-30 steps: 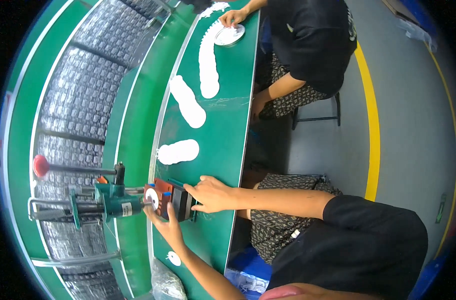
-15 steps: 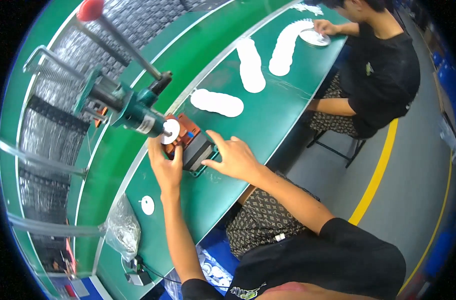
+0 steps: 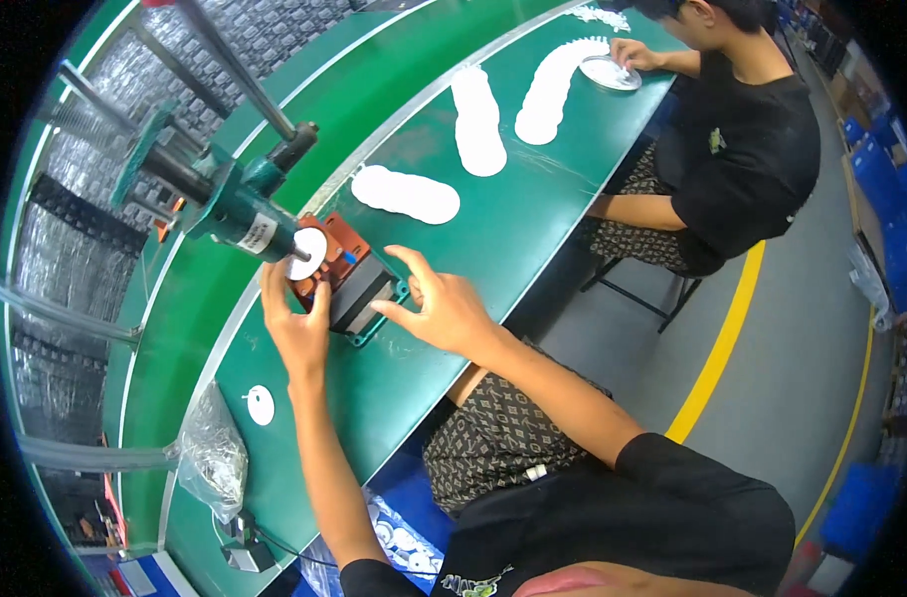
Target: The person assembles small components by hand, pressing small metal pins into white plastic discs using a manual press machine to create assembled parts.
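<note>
A bench press (image 3: 237,211) with a green body stands over an orange fixture (image 3: 346,239) on the green table. Its metal rod meets a white disc (image 3: 315,261) lying on the fixture. My left hand (image 3: 299,338) is at the fixture's near left side, thumb and forefinger apart, close to the disc's edge; whether they touch it is hard to tell. To the right of the fixture's dark block (image 3: 359,289), my right hand (image 3: 444,308) hovers with its fingers spread and nothing in it. A loose white disc (image 3: 261,406) with a small stub lies left of my left forearm.
Overlapping white discs lie in rows (image 3: 406,194) beyond the press and farther along the table (image 3: 480,134). A co-worker (image 3: 742,149) sits at the far right, one hand on a round plate (image 3: 611,73). At the near left are a clear plastic bag (image 3: 213,463) and a dark adapter (image 3: 247,554).
The whole view has shifted, so the table and press appear farther left, and the lever's red ball is mostly out of the picture. Both hands keep nearly the same place by the fixture.
</note>
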The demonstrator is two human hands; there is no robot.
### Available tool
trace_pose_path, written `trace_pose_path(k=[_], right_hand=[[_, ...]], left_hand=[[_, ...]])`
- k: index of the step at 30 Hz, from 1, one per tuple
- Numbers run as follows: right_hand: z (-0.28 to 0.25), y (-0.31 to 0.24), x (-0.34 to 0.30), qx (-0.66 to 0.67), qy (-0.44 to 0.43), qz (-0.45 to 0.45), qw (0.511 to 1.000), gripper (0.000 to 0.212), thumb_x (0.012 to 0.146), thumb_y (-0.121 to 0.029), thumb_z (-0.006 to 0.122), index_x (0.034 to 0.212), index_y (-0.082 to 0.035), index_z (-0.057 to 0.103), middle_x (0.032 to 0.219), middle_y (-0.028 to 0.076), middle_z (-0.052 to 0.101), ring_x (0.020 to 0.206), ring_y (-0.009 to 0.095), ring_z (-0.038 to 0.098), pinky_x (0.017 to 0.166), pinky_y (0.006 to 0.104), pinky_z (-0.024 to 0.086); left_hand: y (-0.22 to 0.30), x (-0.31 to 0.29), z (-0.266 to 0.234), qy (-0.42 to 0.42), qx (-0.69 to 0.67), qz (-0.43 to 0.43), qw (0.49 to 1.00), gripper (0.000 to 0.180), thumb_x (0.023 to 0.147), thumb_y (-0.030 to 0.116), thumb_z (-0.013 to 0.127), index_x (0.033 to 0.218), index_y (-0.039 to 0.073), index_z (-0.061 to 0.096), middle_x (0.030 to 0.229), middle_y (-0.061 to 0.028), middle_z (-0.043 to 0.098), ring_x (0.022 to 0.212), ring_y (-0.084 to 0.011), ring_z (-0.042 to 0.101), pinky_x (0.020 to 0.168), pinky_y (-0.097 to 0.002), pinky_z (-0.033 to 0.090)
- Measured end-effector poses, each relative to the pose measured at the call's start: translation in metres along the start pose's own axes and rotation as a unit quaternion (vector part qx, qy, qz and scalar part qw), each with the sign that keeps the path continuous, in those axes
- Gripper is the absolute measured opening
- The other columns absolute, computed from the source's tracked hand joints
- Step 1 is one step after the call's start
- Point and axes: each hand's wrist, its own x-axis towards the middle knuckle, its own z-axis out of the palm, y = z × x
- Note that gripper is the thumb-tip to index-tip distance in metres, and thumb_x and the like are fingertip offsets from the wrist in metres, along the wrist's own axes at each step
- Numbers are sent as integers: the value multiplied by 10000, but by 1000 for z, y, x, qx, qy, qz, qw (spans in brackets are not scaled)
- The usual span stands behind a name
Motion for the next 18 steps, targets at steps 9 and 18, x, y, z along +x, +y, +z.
trace_pose_path(k=[9, 18], right_hand=[[-2, 3, -5, 34, 51, -64, 996, 626, 806, -340, 734, 1308, -86, 459, 551, 63, 447, 453, 237, 448, 461, 380, 387], [-4, -7, -14, 27, 68, -292, 953, 793, 710, -419, 791, 1343, -53, 486, 572, 27, 496, 493, 187, 525, 483, 322, 431]], left_hand=[[29, -4, -9, -7, 9, 41, 999, 479, 743, 87, 752, 1183, 16, 575, 1228, -171, 534, 1182, -339, 501, 1020, -409, 375], [80, -63, -23, 17, -240, -89, 967, 437, 798, 40, 641, 1230, -1, 595, 1309, -176, 495, 1227, -327, 488, 1026, -423, 389]])
